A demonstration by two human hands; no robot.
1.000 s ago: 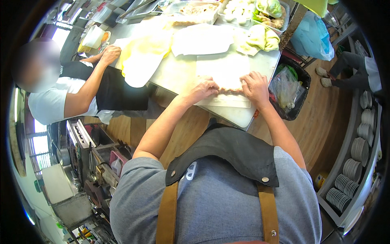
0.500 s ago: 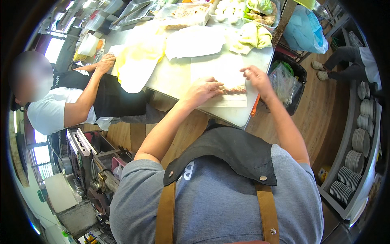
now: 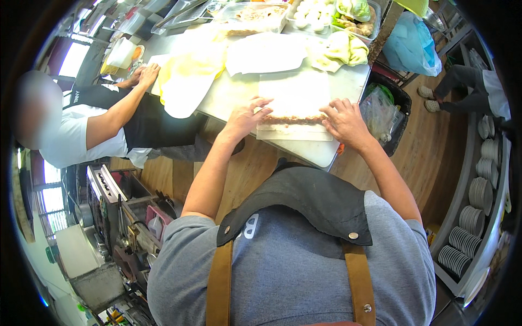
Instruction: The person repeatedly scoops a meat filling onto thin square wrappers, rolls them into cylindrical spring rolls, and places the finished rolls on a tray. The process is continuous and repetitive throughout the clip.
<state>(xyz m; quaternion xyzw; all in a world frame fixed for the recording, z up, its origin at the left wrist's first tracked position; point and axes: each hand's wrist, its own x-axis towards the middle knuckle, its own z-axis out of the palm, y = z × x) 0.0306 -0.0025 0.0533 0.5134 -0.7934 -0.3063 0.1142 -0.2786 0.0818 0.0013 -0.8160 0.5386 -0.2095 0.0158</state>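
A pale, square sheet of wrapper [image 3: 293, 92] lies on the light worktop, with a long brownish strip of minced filling [image 3: 296, 120] across its near part. My left hand [image 3: 246, 116] is at the strip's left end, fingers bent and apart. At the other end is my right hand [image 3: 346, 120], fingers spread over the wrapper's right edge. Neither hand visibly grips anything. Beyond the wrapper, a white sheet or cloth [image 3: 266, 52] is washed out by glare.
A yellow-and-white cloth [image 3: 190, 76] lies at left, near a co-worker's hands [image 3: 144, 76]. Green wrapped leaves [image 3: 342, 51], a clear tub of filling [image 3: 253, 19] and a vegetable tray [image 3: 372, 27] stand at the back. A black bin [image 3: 399, 117] is beside the table's right edge.
My left hand has drawn back leftward from the filling to its left end. My right hand has come down onto the strip's right end. The filling now reaches across most of the wrapper.
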